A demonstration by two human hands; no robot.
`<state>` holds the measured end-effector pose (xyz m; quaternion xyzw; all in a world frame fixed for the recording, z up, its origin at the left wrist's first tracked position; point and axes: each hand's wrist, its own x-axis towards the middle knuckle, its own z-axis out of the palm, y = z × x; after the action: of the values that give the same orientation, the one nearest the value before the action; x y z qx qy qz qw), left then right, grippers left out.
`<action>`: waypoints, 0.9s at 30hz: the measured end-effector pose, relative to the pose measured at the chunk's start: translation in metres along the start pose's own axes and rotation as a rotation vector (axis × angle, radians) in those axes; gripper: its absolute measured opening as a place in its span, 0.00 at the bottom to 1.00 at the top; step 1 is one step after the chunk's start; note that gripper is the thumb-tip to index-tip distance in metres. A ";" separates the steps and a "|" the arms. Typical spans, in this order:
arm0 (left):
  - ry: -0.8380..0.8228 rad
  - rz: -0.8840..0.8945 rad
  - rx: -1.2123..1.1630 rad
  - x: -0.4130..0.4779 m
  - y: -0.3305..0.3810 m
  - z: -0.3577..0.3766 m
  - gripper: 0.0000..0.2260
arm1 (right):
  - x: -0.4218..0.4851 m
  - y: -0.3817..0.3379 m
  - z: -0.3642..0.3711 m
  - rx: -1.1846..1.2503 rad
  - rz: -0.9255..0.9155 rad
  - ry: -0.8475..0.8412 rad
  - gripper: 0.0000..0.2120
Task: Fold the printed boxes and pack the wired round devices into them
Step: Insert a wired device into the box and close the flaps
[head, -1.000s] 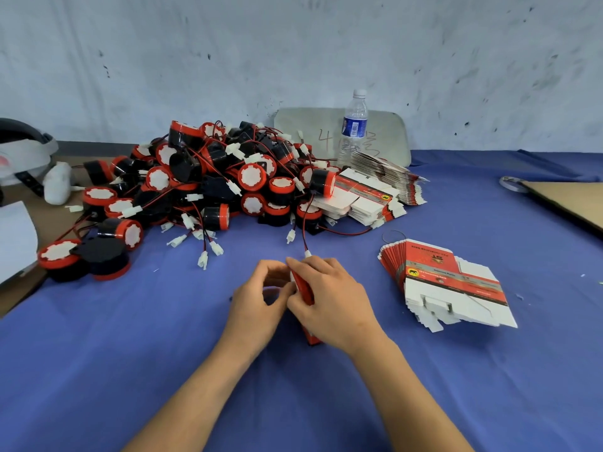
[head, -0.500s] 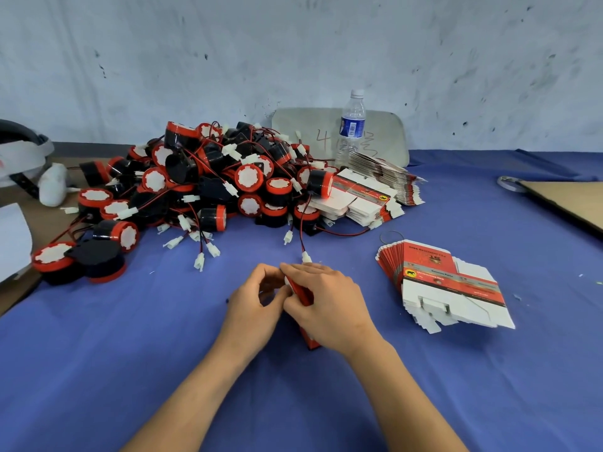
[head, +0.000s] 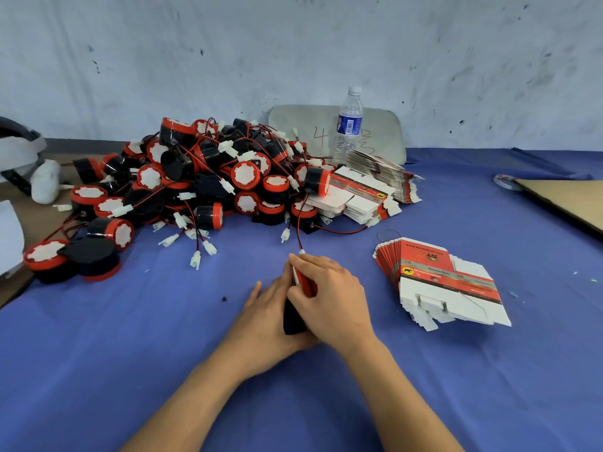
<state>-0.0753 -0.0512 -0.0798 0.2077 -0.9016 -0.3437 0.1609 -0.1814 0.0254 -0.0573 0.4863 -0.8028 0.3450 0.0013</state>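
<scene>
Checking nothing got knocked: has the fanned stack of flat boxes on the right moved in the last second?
No. The fanned stack lies just as before, with the rubber band beyond its far corner.

Red-black device (head: 302, 286) mid-table (partly hidden); device pile (head: 202, 184) behind; flat boxes (head: 440, 278) right.

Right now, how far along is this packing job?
Done: no folded or packed box is in view. In hand: the left hand and right hand hold one round device between them. Left: nearly everything, since the device pile is large, and the near stack of flat boxes and the far stack lie unfolded.
</scene>
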 end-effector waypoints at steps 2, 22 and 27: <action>0.024 0.000 0.021 0.000 -0.002 0.002 0.45 | 0.001 0.001 0.000 -0.012 -0.010 -0.015 0.21; 0.000 -0.024 0.056 0.005 -0.014 0.005 0.52 | -0.001 -0.003 -0.009 -0.239 -0.049 -0.356 0.24; 0.033 -0.050 0.045 0.006 -0.013 0.001 0.49 | -0.002 -0.008 -0.006 -0.430 -0.057 -0.444 0.32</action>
<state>-0.0773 -0.0623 -0.0880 0.2391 -0.9009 -0.3239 0.1622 -0.1761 0.0282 -0.0485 0.5606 -0.8241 0.0524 -0.0614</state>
